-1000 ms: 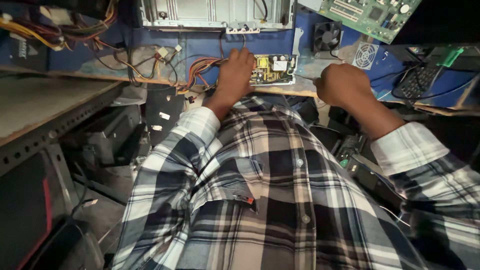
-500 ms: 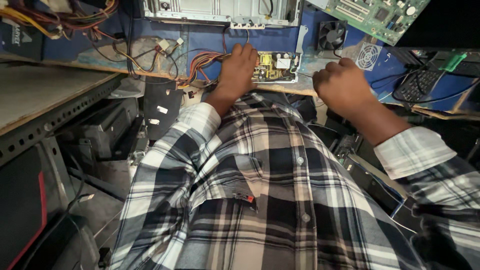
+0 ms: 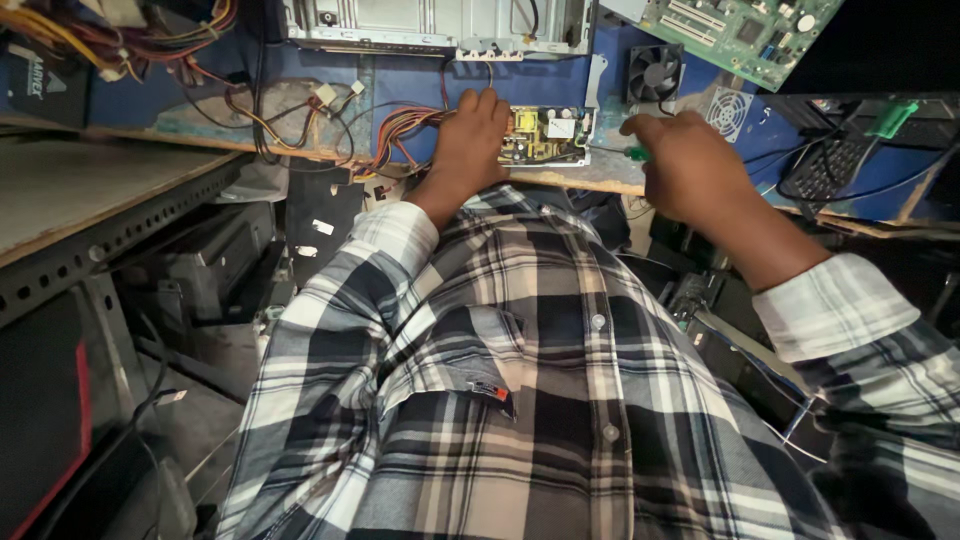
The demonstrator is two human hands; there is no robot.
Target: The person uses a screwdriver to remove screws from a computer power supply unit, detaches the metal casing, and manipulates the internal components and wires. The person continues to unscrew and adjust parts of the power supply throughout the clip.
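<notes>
Left hand [image 3: 472, 140] on boxy circuit board [image 3: 541, 137], seemingly.

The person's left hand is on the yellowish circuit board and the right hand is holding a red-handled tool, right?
Not quite. The head view shows the left hand on the yellowish circuit board, but the tool in the right hand has a green handle, not red.

A woven cotton-like plaid shirt [image 3: 520, 400] looks soft and matt. The small power supply board [image 3: 545, 135] carries glossy yellow and dull metal parts, fed by smooth plastic-coated wires [image 3: 400, 135]. A bare grey sheet-metal computer chassis [image 3: 440, 22] rests on a worn, scuffed blue workbench [image 3: 600, 175] with a raw wooden edge.
</notes>
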